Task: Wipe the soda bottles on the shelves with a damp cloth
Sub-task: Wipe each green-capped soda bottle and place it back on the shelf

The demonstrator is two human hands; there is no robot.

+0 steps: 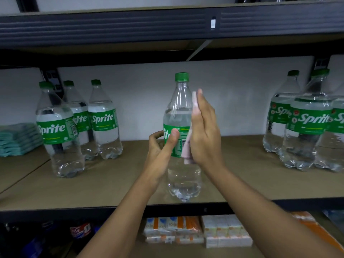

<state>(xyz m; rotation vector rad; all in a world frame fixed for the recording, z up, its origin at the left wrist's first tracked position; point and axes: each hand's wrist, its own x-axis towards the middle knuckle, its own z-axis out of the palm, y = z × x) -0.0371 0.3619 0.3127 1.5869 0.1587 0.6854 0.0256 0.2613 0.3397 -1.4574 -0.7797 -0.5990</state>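
Wiping step: my left hand [162, 146] grips the Sprite bottle [181, 101] round its label, near the shelf [111, 183] front edge. My right hand [204, 131] is flat, fingers straight, pressing the pinkish cloth [194, 102] against the bottle's right side. Next probably calls for turning the bottle so the cloth reaches the other faces.

Open shelf board [119, 183] flanks the held bottle [183, 179] on both sides; left bottle cluster [78, 127] and right bottle cluster [307, 127] block the ends, upper shelf [111, 25] overhead.
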